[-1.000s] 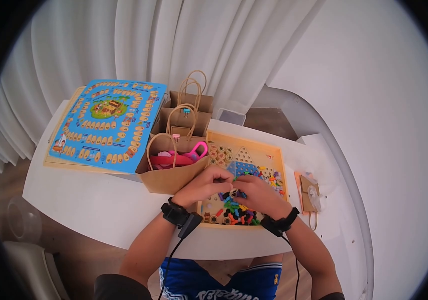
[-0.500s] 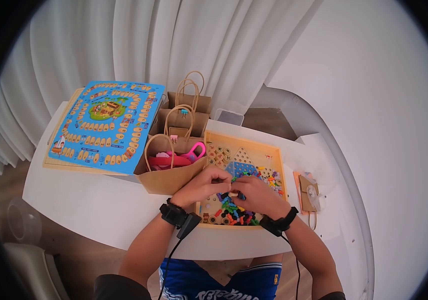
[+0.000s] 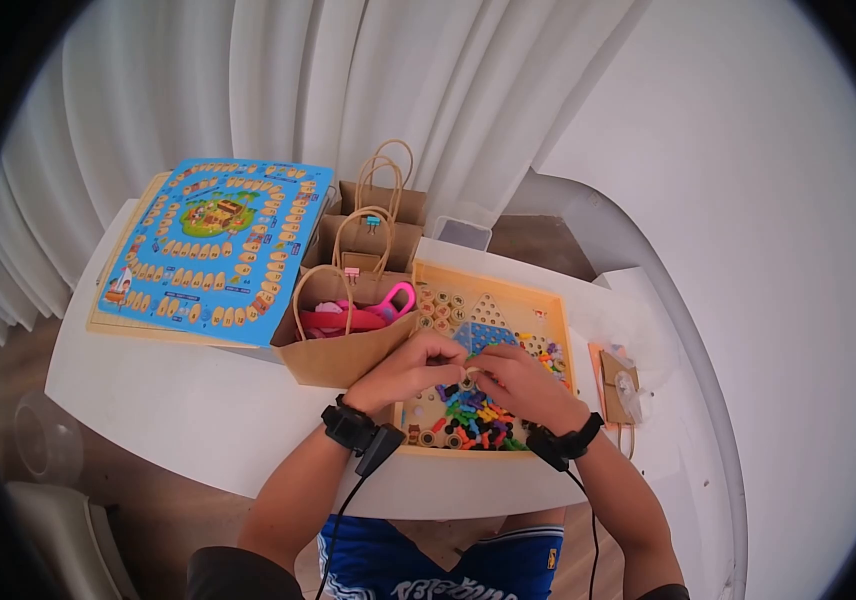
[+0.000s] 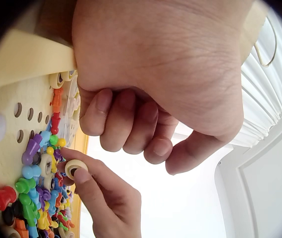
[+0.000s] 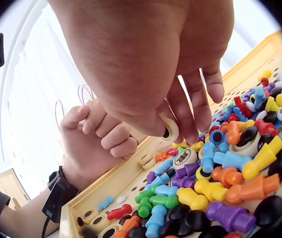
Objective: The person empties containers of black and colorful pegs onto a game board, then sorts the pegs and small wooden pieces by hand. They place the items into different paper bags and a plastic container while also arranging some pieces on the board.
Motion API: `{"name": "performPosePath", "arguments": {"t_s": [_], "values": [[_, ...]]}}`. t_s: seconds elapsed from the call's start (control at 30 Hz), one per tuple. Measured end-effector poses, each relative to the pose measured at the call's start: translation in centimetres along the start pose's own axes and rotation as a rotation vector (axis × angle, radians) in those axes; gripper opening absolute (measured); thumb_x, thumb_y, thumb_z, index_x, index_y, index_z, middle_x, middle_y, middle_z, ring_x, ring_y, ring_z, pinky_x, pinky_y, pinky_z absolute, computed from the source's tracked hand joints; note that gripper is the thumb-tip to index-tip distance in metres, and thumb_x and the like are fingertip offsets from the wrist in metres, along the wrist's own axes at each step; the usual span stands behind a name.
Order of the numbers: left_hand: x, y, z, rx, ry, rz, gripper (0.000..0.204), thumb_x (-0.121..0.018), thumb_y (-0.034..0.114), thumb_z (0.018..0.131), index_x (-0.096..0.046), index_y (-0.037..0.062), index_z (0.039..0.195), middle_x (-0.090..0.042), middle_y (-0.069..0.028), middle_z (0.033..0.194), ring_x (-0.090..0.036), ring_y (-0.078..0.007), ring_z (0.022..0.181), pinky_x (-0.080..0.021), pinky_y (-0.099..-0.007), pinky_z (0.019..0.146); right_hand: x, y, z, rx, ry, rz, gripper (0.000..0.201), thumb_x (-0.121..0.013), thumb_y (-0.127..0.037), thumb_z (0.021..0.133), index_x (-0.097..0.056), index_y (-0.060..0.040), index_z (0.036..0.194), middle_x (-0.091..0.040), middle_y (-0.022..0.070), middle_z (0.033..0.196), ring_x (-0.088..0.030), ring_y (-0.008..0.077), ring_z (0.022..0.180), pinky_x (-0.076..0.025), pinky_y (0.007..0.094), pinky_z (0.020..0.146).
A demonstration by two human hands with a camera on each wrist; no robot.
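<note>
The right hand [image 3: 523, 385] pinches a wooden disc [image 4: 75, 168] between thumb and fingers, over coloured pegs [image 5: 193, 198] in the tray [image 3: 562, 345]. It should handle light and stiff, perhaps a little slippery — opposite sides of the rim look the surest hold. The left hand [image 3: 406, 370] curls nearby — whether it grips anything, I cannot tell.

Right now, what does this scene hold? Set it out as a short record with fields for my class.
right hand: pinches a round pale piece with a dark centre
left hand: fingers curled, nothing visible in it
below the hands: tray with mixed coloured pegs
left of the tray: paper bags
left of the bags: blue game board
</note>
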State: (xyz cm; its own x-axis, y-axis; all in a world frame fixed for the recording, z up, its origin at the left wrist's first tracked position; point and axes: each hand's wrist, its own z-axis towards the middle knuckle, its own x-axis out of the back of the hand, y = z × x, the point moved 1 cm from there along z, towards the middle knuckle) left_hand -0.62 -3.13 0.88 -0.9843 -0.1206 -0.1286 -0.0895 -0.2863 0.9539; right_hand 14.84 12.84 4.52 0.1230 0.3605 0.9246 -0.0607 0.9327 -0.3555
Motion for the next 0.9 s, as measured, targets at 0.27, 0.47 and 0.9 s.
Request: {"name": "performPosePath", "arguments": {"t_s": [0.27, 0.47, 0.9], "values": [[0.1, -0.5, 0.1, 0.001, 0.006, -0.004, 0.028, -0.063, 0.013, 0.089, -0.043, 0.0041, 0.072, -0.038, 0.0052, 0.071, -0.036, -0.0049, 0.069, -0.028, -0.0266, 0.061, -0.2, 0.1, -0.2, 0.079, -0.095, -0.124, 0.021, -0.075, -0.019, 0.088, -0.076, -0.0072, 0.106, -0.07, 0.0098, 0.104, -0.067, 0.0315, 0.101, -0.053, 0.043, 0.092], [-0.2, -0.1, 0.0, 0.005, 0.016, -0.016, 0.03, -0.064, 0.015, 0.089, -0.042, 0.0046, 0.072, -0.038, 0.0054, 0.07, -0.036, -0.0048, 0.069, -0.028, -0.0267, 0.061, -0.1, -0.1, 0.0, 0.046, -0.134, -0.1, 0.025, -0.077, -0.021, 0.087, -0.075, -0.0061, 0.107, -0.07, 0.0123, 0.106, -0.067, 0.0334, 0.102, -0.054, 0.044, 0.092], [-0.2, -0.1, 0.0, 0.001, 0.014, -0.017, 0.028, -0.065, 0.016, 0.09, -0.046, 0.0041, 0.073, -0.04, 0.0055, 0.071, -0.037, -0.0046, 0.069, -0.03, -0.026, 0.062, -0.3, 0.0, 0.5, 0.004, -0.14, 0.064, 0.016, -0.073, -0.013, 0.089, -0.075, -0.0014, 0.1, -0.07, 0.0152, 0.097, -0.069, 0.0349, 0.094, -0.056, 0.0433, 0.086]]}}
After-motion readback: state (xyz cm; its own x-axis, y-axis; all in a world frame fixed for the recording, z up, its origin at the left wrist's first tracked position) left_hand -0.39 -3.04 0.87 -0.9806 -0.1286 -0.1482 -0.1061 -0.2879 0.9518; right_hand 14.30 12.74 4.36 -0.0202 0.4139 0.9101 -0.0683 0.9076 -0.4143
